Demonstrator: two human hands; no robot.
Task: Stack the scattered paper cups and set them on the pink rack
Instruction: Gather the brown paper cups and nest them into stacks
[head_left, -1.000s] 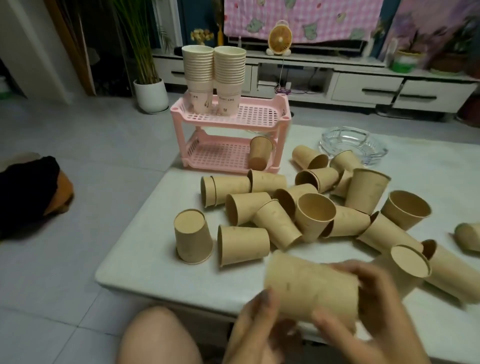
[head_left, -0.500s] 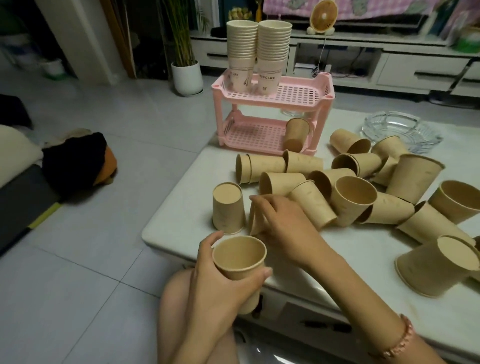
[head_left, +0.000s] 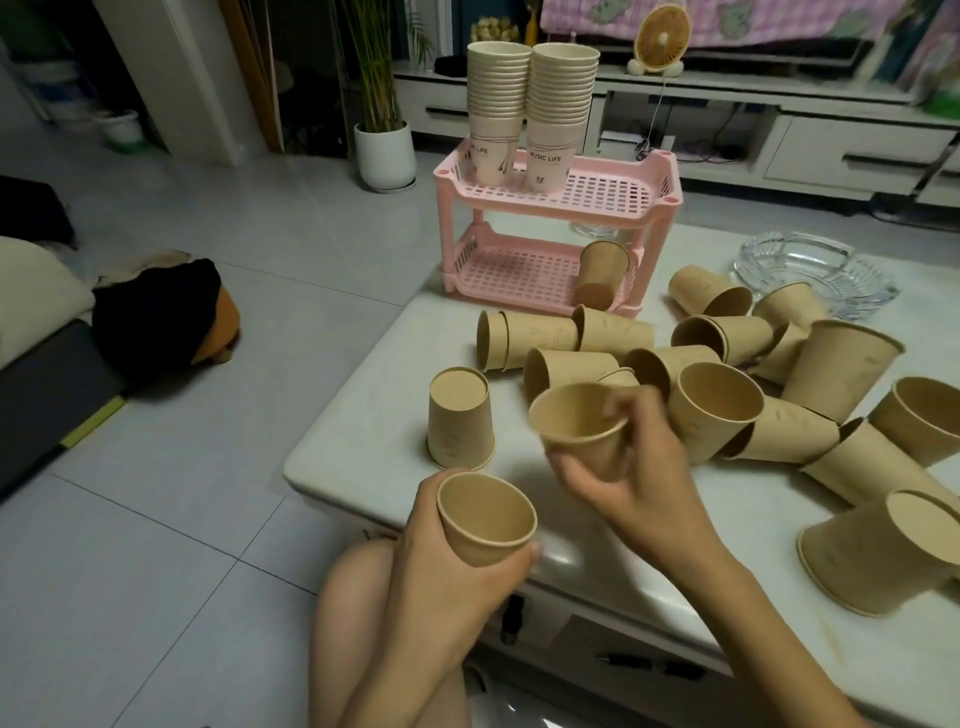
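My left hand (head_left: 441, 587) grips an upright brown paper cup (head_left: 485, 522) at the table's near edge, mouth up. My right hand (head_left: 634, 467) holds a second brown cup (head_left: 579, 423) just above and to the right of it, mouth tilted toward me. Several more brown cups (head_left: 810, 379) lie scattered on the white table (head_left: 363, 415); one stands upside down (head_left: 460, 418). The pink two-tier rack (head_left: 597, 197) stands at the table's far edge, with two tall stacks of white cups (head_left: 530, 109) on top and one brown cup (head_left: 602, 273) on the lower shelf.
A glass ashtray (head_left: 815, 275) sits right of the rack. On the tiled floor to the left lies a black and orange bundle (head_left: 161, 312). A potted plant (head_left: 384, 150) and a low TV cabinet (head_left: 779, 140) stand behind the table. My knee (head_left: 353, 613) is below the table edge.
My right hand picked a lying cup off the table and lifted it toward the cup in my left hand. The camera moved closer and slightly left.
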